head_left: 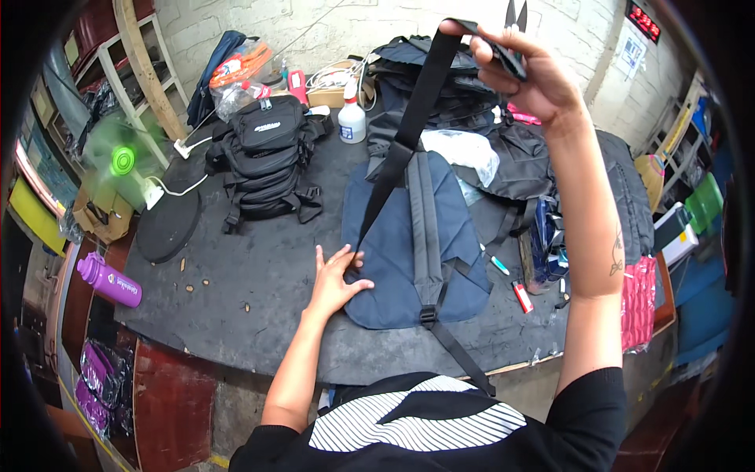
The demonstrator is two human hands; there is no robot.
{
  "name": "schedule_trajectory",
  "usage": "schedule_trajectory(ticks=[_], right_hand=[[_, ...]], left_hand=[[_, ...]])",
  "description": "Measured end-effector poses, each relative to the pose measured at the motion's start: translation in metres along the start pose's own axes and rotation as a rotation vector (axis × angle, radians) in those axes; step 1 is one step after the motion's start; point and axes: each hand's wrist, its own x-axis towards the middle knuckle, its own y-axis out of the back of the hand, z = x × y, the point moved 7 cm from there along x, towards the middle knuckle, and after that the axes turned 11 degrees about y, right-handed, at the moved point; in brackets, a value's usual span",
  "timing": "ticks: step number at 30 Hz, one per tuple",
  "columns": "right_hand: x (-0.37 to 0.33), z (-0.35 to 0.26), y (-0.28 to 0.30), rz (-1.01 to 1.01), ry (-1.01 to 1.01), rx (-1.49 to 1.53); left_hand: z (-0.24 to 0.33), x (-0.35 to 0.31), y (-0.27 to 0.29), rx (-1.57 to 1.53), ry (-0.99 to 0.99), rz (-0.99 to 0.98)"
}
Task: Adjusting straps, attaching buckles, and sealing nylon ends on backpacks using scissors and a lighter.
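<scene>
Fingers of the right hand [550, 85], raised high, are bent around the upper end of a black strap [417, 110], with scissors [522, 16] in the same grip, blades pointing up. The left hand's fingers are spread and loose, low on the left edge of a blue bag [458, 228], close to where the strap's lower end meets the cloth; whether they pin it is hard to tell. The bag lies flat just beside and to the right of them. Farther right of those fingers, a grey shoulder strap [423, 236] runs down the bag to a black buckle [428, 315], so that side looks fitted. The lifted strap seems joined at its lower end, but its upper length hangs taut from the right fingers, so this side looks unfinished.
</scene>
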Motion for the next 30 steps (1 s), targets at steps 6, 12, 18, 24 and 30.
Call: schedule_trajectory(ticks=[6, 12, 18, 24, 30], right_hand=[[-0.054, -0.005, -0.007, 0.269, -0.029, 0.038], [-0.114, -0.008, -0.027, 0.244, 0.009, -0.042], [-0.211, 0.075, -0.048, 0.158, -0.28, -0.049], [-0.25, 0.166, -0.077, -0.004, -0.533, -0.28], [-0.189, 0.104, -0.033, 0.172, -0.055, -1.024]], left_hand=[[0.084, 0.035, 0.051, -0.767, -0.048, -0.222], [0.184, 0.047, 0.066, -1.058, -0.121, -0.714], [0.173, 0.082, 0.075, -1.287, -0.015, -0.386], [0.18, 0.074, 0.065, -0.961, -0.135, -0.332], [0.166, 0.063, 0.057, -0.975, -0.061, -0.407]])
